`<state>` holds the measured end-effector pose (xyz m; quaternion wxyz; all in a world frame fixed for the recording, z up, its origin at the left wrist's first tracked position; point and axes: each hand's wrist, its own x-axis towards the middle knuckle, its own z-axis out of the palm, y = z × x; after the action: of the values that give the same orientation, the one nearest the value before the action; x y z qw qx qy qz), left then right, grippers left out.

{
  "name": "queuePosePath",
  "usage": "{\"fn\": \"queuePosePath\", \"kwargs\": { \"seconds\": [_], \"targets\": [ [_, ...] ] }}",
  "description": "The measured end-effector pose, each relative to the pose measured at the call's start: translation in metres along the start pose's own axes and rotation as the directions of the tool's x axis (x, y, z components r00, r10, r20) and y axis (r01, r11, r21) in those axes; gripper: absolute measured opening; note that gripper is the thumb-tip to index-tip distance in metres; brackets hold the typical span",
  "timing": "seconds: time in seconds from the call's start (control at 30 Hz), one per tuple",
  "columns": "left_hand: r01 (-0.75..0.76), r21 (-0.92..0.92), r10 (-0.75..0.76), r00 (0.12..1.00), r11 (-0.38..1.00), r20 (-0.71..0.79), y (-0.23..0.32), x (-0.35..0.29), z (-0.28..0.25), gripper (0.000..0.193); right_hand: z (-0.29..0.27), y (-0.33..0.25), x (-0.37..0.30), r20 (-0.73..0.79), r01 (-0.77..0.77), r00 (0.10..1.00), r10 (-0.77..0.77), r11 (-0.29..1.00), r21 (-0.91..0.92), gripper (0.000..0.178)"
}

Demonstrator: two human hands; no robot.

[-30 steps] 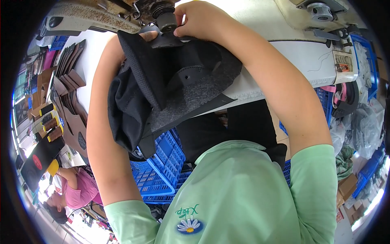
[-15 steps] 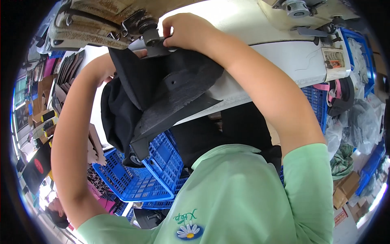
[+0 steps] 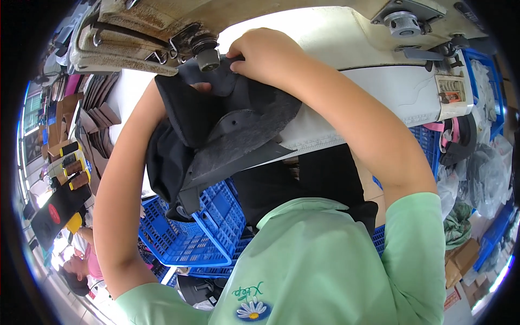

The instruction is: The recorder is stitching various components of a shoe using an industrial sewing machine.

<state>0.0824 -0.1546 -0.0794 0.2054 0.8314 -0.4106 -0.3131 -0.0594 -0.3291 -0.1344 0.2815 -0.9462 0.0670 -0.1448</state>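
Note:
A black fabric piece (image 3: 233, 127), made of soft cloth and stiffer panels with a small round hole, hangs over the front edge of a white sewing table (image 3: 368, 89). Its upper part lies under the presser area of a sewing machine (image 3: 207, 58). My right hand (image 3: 265, 53) pinches the upper edge of the piece between thumb and fingers, just right of the needle area. Most of my left hand (image 3: 202, 87) is behind the black cloth; a fingertip shows over a fold, gripping the piece from the left.
Blue plastic baskets (image 3: 187, 233) stand below the table on the left. Stacked dark cut pieces (image 3: 100, 100) and thread spools (image 3: 76, 168) lie at far left, near another person (image 3: 78, 268). Clear plastic bags (image 3: 479, 162) and cardboard boxes (image 3: 463, 257) fill the right side.
The metal foot bar has gone from the front of the black piece, exposing more of its upper panel. The piece and both hands appear slightly lower and farther right in view.

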Motion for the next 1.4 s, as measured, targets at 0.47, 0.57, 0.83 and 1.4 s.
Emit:
{"fn": "queuePosePath", "kwargs": {
  "seconds": [0.47,0.57,0.83,1.4],
  "targets": [
    [-0.169,0.354,0.211,0.974,0.92,-0.084,-0.014,0.006,0.003,0.05,0.001,0.0,-0.004,0.0,0.026,1.0,-0.026,0.999,-0.04,0.027],
    [-0.077,0.343,0.086,0.996,0.936,-0.009,-0.029,0.019,-0.002,0.055,0.003,-0.001,-0.005,-0.039,0.012,0.999,-0.014,0.998,-0.06,0.028],
    [-0.025,0.177,0.027,1.0,0.984,-0.009,-0.038,0.025,-0.008,0.051,0.007,-0.002,-0.008,-0.109,0.003,0.994,-0.014,0.995,-0.103,0.029],
    [0.021,0.271,-0.038,0.998,0.962,0.059,-0.035,0.041,-0.025,0.059,0.003,-0.015,-0.016,-0.154,-0.033,0.988,0.007,0.986,-0.166,0.024]
  ]
}}
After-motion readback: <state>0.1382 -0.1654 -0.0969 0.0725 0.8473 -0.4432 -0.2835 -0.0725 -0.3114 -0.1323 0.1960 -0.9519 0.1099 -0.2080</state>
